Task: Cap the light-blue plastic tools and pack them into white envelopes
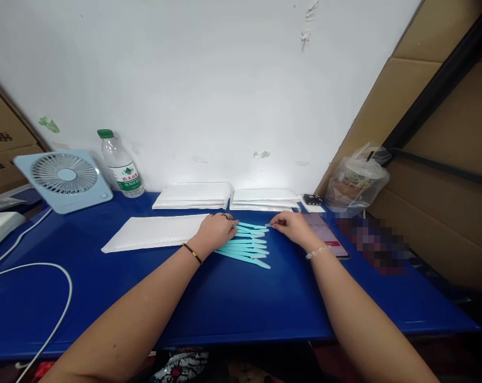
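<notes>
Slim turquoise plastic sticks fan across the blue table, well inside its front edge; the left hand overlaps them, fingers' grip unclear; the right hand pinches 1 translucent tip.

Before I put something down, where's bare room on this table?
The blue table is bare between your forearms, nearer you than the turquoise tools, and between the white cable and your left forearm. The back is crowded: fan, bottle, white packets, bagged cup.
</notes>
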`<state>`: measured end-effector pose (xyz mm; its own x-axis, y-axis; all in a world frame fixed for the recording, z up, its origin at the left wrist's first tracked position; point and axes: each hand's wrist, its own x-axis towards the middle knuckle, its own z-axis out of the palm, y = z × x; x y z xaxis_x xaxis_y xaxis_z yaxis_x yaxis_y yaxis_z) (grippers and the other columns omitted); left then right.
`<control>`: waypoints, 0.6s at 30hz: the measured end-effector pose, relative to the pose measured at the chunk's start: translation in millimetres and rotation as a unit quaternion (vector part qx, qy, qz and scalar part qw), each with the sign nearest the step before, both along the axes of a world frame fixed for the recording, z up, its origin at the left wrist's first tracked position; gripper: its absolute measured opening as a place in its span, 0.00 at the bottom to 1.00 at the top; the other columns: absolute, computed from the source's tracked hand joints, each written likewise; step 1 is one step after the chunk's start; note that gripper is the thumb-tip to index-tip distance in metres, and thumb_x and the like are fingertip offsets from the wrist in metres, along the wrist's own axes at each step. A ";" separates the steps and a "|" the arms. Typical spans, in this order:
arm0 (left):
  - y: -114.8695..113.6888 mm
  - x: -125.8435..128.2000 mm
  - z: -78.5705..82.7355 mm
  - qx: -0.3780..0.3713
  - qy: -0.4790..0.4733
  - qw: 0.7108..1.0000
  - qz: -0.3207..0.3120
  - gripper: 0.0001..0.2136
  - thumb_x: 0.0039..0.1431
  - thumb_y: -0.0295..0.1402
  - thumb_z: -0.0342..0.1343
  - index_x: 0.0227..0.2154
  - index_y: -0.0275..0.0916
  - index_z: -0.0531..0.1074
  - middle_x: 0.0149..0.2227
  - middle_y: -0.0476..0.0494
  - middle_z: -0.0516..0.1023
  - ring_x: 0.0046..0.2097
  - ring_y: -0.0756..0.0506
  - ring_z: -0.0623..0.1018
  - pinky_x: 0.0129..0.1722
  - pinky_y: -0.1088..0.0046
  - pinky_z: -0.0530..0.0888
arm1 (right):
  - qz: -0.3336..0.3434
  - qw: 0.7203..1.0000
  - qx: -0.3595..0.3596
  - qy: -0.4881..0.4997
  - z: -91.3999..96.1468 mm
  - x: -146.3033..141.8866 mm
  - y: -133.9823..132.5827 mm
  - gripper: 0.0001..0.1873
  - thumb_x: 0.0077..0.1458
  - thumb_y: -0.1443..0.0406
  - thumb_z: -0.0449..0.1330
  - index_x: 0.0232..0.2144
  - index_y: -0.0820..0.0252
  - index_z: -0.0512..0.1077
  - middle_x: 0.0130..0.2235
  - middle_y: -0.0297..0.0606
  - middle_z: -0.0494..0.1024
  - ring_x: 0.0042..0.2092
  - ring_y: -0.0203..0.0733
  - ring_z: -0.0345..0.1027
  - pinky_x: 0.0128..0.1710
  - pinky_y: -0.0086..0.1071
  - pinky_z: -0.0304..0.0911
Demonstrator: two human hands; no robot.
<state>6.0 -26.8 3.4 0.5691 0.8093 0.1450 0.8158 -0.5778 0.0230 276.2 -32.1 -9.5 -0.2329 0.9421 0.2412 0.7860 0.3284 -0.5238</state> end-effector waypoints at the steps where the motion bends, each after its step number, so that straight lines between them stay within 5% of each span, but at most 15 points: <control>1: -1.7 2.0 0.5 0.009 0.010 1.000 0.003 0.16 0.63 0.38 0.44 0.48 0.45 0.73 0.48 0.43 0.75 0.48 0.41 0.72 0.41 0.67 0.68 | 0.001 1.000 -0.004 0.003 0.5 1.3 -0.4 0.07 0.49 0.69 0.58 0.30 0.58 0.77 0.32 0.36 0.78 0.32 0.38 0.69 0.33 0.30 0.62; 18: 0.2 4.7 -3.9 0.010 0.011 1.000 -0.016 0.18 0.63 0.38 0.44 0.50 0.42 0.72 0.47 0.41 0.74 0.48 0.42 0.71 0.44 0.68 0.69 | 0.010 1.000 0.013 0.002 -4.3 3.0 2.0 0.09 0.50 0.69 0.58 0.31 0.57 0.78 0.33 0.37 0.78 0.33 0.39 0.70 0.34 0.31 0.64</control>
